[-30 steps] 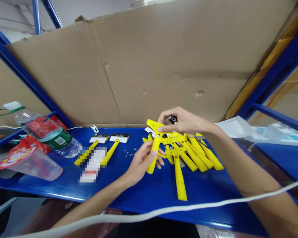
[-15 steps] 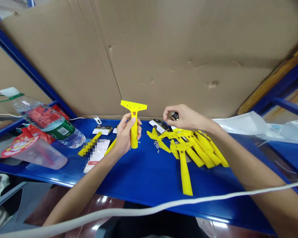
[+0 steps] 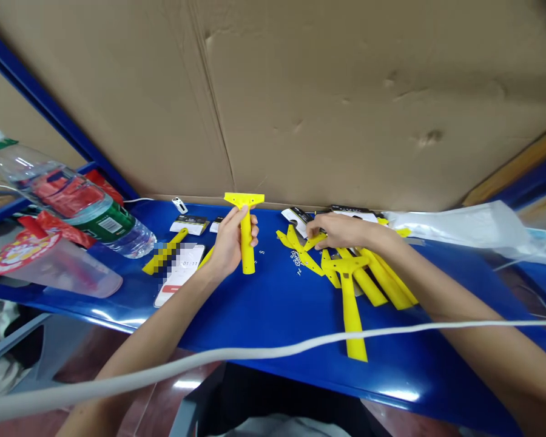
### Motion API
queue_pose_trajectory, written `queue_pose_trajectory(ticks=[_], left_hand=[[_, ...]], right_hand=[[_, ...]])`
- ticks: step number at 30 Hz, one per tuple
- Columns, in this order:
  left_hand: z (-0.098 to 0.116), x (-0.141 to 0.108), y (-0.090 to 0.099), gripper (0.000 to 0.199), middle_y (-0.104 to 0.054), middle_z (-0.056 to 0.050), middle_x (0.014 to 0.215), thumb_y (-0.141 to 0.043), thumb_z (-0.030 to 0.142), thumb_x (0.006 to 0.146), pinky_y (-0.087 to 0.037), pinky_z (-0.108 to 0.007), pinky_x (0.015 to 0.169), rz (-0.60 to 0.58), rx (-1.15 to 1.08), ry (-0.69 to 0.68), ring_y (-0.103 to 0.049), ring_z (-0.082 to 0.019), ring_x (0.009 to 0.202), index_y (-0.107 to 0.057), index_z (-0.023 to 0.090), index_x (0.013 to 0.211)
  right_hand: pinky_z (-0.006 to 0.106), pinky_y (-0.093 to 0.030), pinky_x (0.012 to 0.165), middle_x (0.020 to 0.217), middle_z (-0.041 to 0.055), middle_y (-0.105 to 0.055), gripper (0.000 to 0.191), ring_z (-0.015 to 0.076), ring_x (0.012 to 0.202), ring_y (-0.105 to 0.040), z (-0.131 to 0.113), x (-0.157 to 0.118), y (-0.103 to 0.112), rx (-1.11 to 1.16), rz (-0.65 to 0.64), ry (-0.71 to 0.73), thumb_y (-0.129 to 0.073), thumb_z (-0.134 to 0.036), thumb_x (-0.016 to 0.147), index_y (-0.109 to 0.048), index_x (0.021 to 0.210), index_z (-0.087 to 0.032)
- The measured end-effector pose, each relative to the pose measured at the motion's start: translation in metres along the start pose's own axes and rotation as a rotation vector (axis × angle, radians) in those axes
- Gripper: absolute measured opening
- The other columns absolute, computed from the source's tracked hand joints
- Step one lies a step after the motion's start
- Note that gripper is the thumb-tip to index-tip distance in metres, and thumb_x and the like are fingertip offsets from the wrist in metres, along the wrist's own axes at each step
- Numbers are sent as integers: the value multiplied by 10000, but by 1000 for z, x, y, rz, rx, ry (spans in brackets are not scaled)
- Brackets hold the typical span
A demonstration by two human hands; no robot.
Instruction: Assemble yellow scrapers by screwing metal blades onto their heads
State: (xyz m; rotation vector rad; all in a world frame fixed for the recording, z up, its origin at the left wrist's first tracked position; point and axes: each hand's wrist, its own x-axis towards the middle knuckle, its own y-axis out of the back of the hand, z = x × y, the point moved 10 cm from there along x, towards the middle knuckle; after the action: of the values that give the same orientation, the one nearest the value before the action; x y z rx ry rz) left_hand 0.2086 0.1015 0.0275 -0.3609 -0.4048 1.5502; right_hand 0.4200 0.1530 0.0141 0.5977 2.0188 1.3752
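The left hand grips 1 yellow scraper handle upright above the blue table, its head seemingly unfastened; other handles, yellow plates and screws lie loose. The right hand curls among plates, its pinch unclear

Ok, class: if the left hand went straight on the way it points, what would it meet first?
Probably the cardboard, which the yellow tool in the left hand might touch first; depth is unclear from this one view.
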Motion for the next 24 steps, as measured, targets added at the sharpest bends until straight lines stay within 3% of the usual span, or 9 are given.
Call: queue_pose_trajectory(ticks=[3, 7, 10, 13, 16, 20, 24], left_hand=[[-5, -1, -1, 328, -632, 6, 881, -828, 426, 912, -443, -205, 477, -13, 14, 27, -565, -94, 633, -618, 207, 1037], [-12, -4, -5, 339, -630, 3, 875, -823, 426, 921, -452, -209, 476, -43, 27, 54, -567, -100, 636, -646, 196, 1094], [-17, -6, -7, 344, -629, 4, 861, -828, 427, 919, -454, -211, 472, -55, 29, 67, -564, -101, 632, -645, 190, 1089], [-21, -7, -8, 344, -649, -4, 872, -832, 429, 917, -467, -215, 464, -48, 34, 73, -575, -107, 637, -631, 188, 1057], [-26, -9, -10, 336, -721, -49, 1008, -827, 421, 923, -517, -227, 470, -55, 59, 78, -624, -123, 678, -610, 188, 1030], [-29, -12, -14, 317, -755, -128, 1245, -800, 415, 951, -580, -237, 495, -96, 106, 75, -698, -153, 770, -623, 177, 1062], [-34, -15, -21, 332, -729, -170, 1381, -781, 413, 968, -621, -237, 518, -159, 150, 98, -772, -223, 932, -685, 166, 1168]], right_hand=[[347, -427, 760, 1099, 103, -764, 243, 275, 943, -696, 1, 3, 0, -71, 26, -5, -726, -358, 932, -727, 1133, -222], [348, -405, 727, 1239, 149, -729, 394, 319, 1027, -699, 1, 3, 2, -164, 42, -42, -783, -419, 898, -729, 1234, -220], [348, -374, 681, 1086, 125, -766, 213, 296, 937, -712, -3, 1, 7, -173, 52, -51, -666, -374, 979, -768, 1085, -220], [358, -346, 661, 971, 120, -785, 268, 279, 842, -706, -7, -5, 21, -189, 91, -69, -517, -313, 1045, -764, 1014, -214], [360, -379, 686, 977, 118, -802, 304, 260, 802, -703, -14, -18, 50, -121, 239, -53, -495, -361, 1068, -758, 1051, -208], [363, -472, 803, 1055, 97, -821, 305, 244, 866, -732, -31, -49, 98, 88, 565, 51, -544, -415, 1068, -749, 1144, -203], [348, -485, 784, 979, 57, -813, 278, 209, 830, -714, -46, -65, 110, 253, 653, 113, -609, -444, 1043, -766, 1057, -215]])
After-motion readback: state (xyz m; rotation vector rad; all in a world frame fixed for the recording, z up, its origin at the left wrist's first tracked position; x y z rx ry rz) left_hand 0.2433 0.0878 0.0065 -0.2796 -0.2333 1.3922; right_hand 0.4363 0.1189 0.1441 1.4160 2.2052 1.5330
